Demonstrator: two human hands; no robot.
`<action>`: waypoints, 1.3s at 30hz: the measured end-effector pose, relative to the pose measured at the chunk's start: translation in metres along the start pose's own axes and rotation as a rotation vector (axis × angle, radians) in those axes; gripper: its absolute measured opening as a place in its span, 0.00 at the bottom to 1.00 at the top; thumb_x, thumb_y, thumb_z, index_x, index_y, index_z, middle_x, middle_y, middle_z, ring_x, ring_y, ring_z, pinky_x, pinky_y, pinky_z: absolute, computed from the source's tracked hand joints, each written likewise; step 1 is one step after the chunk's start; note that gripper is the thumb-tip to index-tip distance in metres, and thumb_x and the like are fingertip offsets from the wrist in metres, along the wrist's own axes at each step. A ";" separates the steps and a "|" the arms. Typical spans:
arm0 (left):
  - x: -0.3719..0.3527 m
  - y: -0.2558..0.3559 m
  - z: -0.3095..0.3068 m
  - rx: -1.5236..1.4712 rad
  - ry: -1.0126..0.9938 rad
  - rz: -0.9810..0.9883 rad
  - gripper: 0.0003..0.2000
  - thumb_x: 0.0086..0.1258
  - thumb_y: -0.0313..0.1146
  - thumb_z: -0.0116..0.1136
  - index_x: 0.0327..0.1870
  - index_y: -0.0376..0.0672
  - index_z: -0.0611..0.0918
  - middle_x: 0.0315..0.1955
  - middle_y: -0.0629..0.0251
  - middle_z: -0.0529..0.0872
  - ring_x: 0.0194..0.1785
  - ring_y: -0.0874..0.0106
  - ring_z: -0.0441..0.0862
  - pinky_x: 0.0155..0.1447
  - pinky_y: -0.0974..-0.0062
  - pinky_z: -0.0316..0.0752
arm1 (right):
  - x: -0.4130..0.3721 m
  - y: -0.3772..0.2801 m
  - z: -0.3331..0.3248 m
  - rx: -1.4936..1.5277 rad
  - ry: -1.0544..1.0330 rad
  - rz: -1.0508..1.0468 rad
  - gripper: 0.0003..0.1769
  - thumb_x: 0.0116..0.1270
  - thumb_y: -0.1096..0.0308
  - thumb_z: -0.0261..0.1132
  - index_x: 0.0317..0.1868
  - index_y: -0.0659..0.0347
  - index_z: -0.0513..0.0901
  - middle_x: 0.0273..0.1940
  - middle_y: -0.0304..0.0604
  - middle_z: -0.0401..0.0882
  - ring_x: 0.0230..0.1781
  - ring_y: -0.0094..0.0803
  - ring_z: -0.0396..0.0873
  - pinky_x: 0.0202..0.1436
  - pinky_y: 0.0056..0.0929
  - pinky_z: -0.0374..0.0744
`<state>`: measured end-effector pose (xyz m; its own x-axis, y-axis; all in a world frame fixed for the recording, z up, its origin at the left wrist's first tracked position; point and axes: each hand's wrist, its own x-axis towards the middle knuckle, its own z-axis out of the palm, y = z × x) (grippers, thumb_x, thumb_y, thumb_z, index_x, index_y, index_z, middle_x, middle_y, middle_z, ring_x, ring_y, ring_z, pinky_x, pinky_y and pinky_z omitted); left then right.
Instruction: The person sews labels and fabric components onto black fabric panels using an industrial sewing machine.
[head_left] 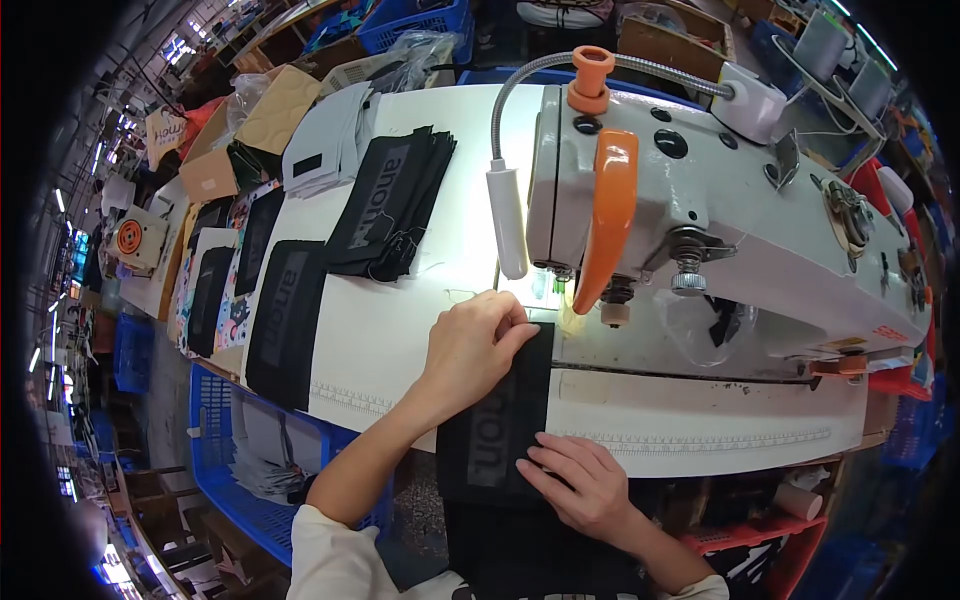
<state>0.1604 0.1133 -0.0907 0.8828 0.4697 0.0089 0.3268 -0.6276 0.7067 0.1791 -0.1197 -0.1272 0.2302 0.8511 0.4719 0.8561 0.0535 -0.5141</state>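
A black fabric piece (492, 430) with grey lettering lies over the front edge of the white table, its top end near the needle area of the sewing machine (700, 210). My left hand (475, 345) pinches the top of this piece, thumb and fingers together, just left of the orange lever (608, 215). Lower down, my right hand (580, 485) rests on the right side of the same fabric with its fingers spread. A lit lamp (507, 220) on a bent metal neck hangs above my left hand.
A stack of black lettered pieces (392, 205) and another black piece (288, 325) lie at the left of the white table (380, 345). Grey pieces (325, 145) sit behind them. A blue basket (212, 425) stands below the left edge.
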 end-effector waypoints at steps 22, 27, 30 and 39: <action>0.014 -0.003 -0.001 0.189 -0.029 0.142 0.08 0.59 0.29 0.70 0.27 0.40 0.80 0.28 0.57 0.85 0.40 0.55 0.83 0.44 0.54 0.74 | 0.004 -0.002 -0.004 0.017 0.011 -0.010 0.18 0.53 0.78 0.68 0.46 0.63 0.88 0.47 0.44 0.87 0.57 0.40 0.85 0.58 0.38 0.79; 0.032 -0.012 0.005 0.072 -0.020 0.105 0.09 0.59 0.30 0.68 0.26 0.38 0.80 0.28 0.54 0.85 0.40 0.52 0.83 0.44 0.54 0.75 | 0.023 0.005 -0.009 -0.002 0.050 0.005 0.14 0.53 0.78 0.66 0.42 0.67 0.87 0.43 0.47 0.87 0.52 0.41 0.87 0.52 0.37 0.83; 0.048 -0.018 0.006 0.108 0.010 0.134 0.09 0.59 0.32 0.68 0.26 0.36 0.81 0.28 0.52 0.85 0.40 0.50 0.83 0.45 0.54 0.75 | 0.034 0.013 -0.007 -0.022 0.050 -0.005 0.14 0.52 0.79 0.66 0.42 0.68 0.87 0.43 0.48 0.87 0.51 0.41 0.87 0.52 0.38 0.83; 0.057 -0.017 0.002 -0.030 -0.021 0.026 0.12 0.58 0.35 0.68 0.30 0.33 0.83 0.30 0.46 0.86 0.39 0.47 0.83 0.47 0.53 0.76 | 0.041 0.018 -0.005 -0.064 0.058 -0.015 0.12 0.53 0.78 0.67 0.40 0.69 0.87 0.43 0.49 0.87 0.52 0.42 0.86 0.53 0.38 0.84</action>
<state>0.2055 0.1493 -0.1035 0.8978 0.4402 0.0128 0.2937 -0.6201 0.7274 0.2061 -0.0867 -0.1139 0.2417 0.8185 0.5212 0.8870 0.0315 -0.4607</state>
